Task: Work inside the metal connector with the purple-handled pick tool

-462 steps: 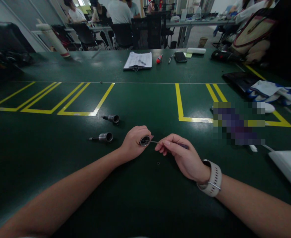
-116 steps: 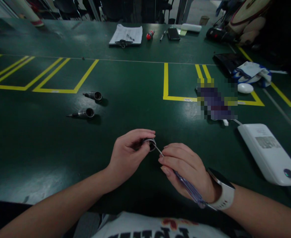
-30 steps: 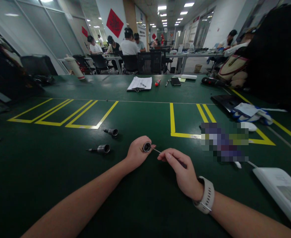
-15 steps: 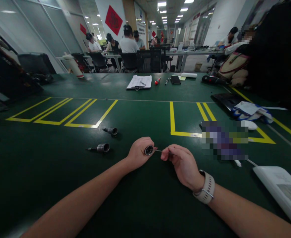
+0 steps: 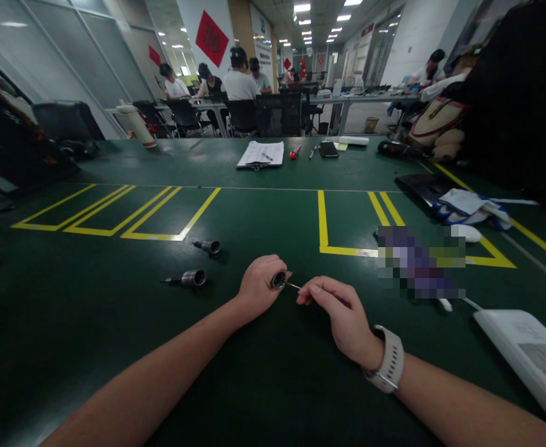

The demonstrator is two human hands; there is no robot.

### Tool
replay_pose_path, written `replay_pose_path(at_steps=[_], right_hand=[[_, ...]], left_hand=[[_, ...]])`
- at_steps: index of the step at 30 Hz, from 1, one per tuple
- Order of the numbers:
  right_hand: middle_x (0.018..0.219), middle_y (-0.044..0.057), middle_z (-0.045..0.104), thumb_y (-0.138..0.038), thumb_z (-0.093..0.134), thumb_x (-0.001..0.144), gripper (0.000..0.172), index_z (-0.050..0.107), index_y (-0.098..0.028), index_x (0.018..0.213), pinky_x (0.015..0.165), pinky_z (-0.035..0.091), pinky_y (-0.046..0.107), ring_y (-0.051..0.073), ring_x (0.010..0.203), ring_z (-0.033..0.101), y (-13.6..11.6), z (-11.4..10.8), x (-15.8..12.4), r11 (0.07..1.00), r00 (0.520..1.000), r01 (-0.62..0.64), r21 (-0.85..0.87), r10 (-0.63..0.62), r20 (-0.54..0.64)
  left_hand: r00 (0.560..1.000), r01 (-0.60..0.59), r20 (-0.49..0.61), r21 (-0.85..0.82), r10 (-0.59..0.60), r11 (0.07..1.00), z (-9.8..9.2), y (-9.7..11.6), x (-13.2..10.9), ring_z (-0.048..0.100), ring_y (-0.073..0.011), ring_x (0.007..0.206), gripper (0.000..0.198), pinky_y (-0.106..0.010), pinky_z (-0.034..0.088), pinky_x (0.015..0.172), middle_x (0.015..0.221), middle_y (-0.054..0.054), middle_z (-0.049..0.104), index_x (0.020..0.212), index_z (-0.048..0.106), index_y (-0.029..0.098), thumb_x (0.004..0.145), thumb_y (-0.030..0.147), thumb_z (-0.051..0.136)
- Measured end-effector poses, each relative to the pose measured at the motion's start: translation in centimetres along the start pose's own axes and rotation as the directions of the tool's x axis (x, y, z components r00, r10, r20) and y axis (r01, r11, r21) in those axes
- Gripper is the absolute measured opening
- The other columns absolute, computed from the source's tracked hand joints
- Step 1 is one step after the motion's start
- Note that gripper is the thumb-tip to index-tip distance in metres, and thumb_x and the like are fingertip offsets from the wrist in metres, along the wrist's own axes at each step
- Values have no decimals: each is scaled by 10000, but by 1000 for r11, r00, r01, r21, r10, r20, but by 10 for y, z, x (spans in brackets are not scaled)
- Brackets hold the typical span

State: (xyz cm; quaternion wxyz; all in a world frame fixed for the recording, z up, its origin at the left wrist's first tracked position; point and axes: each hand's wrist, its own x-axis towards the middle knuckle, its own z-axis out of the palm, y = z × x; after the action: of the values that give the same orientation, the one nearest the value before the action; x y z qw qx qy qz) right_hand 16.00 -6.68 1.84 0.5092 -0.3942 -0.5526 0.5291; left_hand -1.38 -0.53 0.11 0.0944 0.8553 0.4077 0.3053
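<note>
My left hand is closed around a hollow, round metal part, its open end turned toward me. Pinched in my right hand is a thin metal rod-like tool, whose tip reaches the rim of that part; the fingers hide most of its handle. To the left of my left hand lie two similar metal pieces with cup-shaped ends and narrow shafts, one nearer and one farther. A pale watch band circles my right wrist.
Yellow tape outlines mark the green table. On the right are a white power bank-like box, a blurred purple item and a cloth. A clipboard with papers and a phone lie farther back. Several people sit beyond.
My right hand has rolled over so that its back shows more, and it sits slightly lower and closer to the left hand. The rod now slants more. The left hand stays nearly in place.
</note>
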Motion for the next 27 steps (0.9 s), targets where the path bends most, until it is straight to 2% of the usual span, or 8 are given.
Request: replay_pose_path(at_steps=[5, 9, 11, 14, 17, 19, 23, 27], right_hand=[[672, 35, 638, -191, 491, 817, 234, 683, -163, 686, 650, 415, 296, 157, 667, 555, 5, -1, 7, 954, 993, -101, 284, 114, -31], [676, 36, 639, -198, 490, 818, 234, 677, -160, 682, 649, 413, 290, 151, 664, 553, 6, 1, 8, 900, 983, -161, 405, 183, -16], [692, 33, 640, -208, 494, 825, 227, 674, -167, 694, 656, 415, 294, 152, 677, 555, 7, 1, 7, 909, 984, -143, 391, 171, -38], [724, 29, 645, -230, 499, 845, 219, 677, -181, 727, 673, 417, 301, 158, 707, 562, 8, 2, 4, 965, 993, -66, 253, 88, -75], [748, 27, 646, -242, 499, 860, 216, 683, -189, 759, 686, 418, 307, 162, 731, 568, 6, 3, 1, 996, 999, -20, 90, 24, -43], [739, 27, 644, -237, 502, 859, 216, 684, -186, 754, 680, 416, 306, 161, 725, 568, 5, 2, 0, 999, 1000, -19, 51, 20, -20], [699, 31, 635, -208, 493, 838, 231, 681, -170, 709, 668, 413, 303, 159, 695, 556, 3, 1, 4, 980, 997, -71, 184, 74, -12], [661, 33, 626, -193, 496, 805, 223, 668, -156, 667, 650, 411, 294, 154, 660, 545, 4, -1, 8, 909, 985, -152, 388, 172, -17]], left_hand=[[999, -34, -19, -138, 32, 990, -1, 0, 1, 424, -91, 559, 261, -217, 323, 537, 592, 35, 429, 588, 427, 161, 817, 210, 541], [999, -13, -43, -208, 4, 978, 0, 0, 2, 410, -80, 543, 272, -204, 315, 518, 592, 44, 416, 587, 408, 162, 797, 209, 574], [999, 5, -51, -202, -15, 979, 0, 0, 2, 412, -81, 541, 268, -206, 317, 518, 592, 44, 420, 588, 409, 164, 795, 211, 573], [997, 35, -57, -147, -44, 989, 1, -1, 2, 424, -93, 551, 247, -217, 326, 531, 592, 39, 434, 597, 419, 167, 801, 210, 552], [998, 58, -33, -74, -61, 996, 1, -1, 1, 432, -104, 561, 240, -230, 331, 542, 594, 33, 446, 596, 424, 170, 805, 208, 535], [998, 55, -16, -46, -56, 997, 1, -1, 1, 435, -109, 567, 229, -237, 333, 548, 599, 29, 452, 599, 431, 170, 805, 200, 528], [1000, 11, -6, -94, -12, 996, 0, 0, 1, 434, -105, 568, 236, -231, 333, 544, 592, 30, 441, 595, 431, 169, 811, 195, 521], [1000, 0, -20, -181, -4, 983, -1, 2, 2, 418, -90, 543, 262, -216, 320, 516, 583, 39, 422, 583, 418, 168, 805, 225, 544]])
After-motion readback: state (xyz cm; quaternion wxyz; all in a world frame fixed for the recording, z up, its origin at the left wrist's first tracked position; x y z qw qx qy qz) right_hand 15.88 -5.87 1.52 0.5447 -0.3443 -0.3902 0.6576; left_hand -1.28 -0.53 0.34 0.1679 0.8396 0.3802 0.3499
